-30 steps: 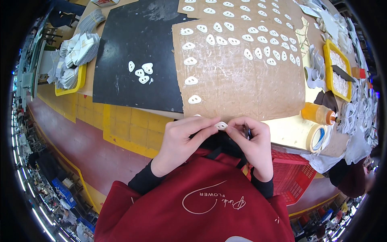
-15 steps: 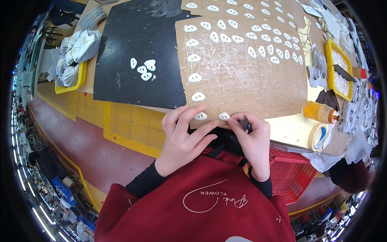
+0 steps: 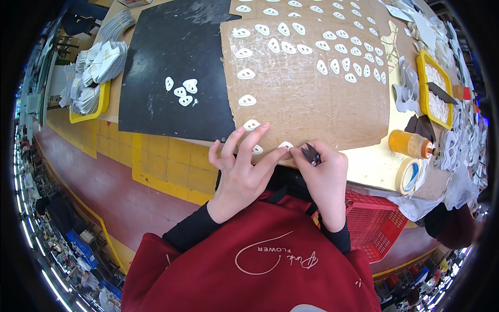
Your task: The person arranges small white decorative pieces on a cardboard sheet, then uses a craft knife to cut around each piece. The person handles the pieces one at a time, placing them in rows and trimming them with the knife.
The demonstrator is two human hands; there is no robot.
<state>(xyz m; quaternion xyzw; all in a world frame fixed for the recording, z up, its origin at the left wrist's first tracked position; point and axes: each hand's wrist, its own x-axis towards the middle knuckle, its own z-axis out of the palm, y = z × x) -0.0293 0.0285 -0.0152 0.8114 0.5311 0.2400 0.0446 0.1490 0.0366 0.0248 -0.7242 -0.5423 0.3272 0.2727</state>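
Observation:
At the cardboard's near edge lies a small white oval-triangular piece [image 3: 286, 145] with two holes. My left hand [image 3: 241, 174] is open, its fingers spread; one fingertip touches this piece, and other fingers reach over more white pieces at the left edge. My right hand [image 3: 325, 169] curls around small dark thread snips [image 3: 311, 155], their pointed blades sticking up. Its thumb and a fingertip meet at the white piece's right side; whether they pinch it is hidden. Rows of similar white pieces [image 3: 247, 100] rest on the brown cardboard sheet [image 3: 312, 114].
Several loose white pieces [image 3: 185, 92] lie on a black board [image 3: 171, 114] at left. Stacked grey-white pieces fill a yellow tray [image 3: 105, 101]. On the right are an orange-yellow bottle [image 3: 408, 144], a tape roll [image 3: 408, 176] and another yellow tray [image 3: 424, 88]. A red crate [image 3: 371, 223] stands below.
My left hand has lifted slightly, and its fingertip has come onto the near white piece. My right hand has shifted slightly, showing more of the snips' blades. The whole view has moved a little.

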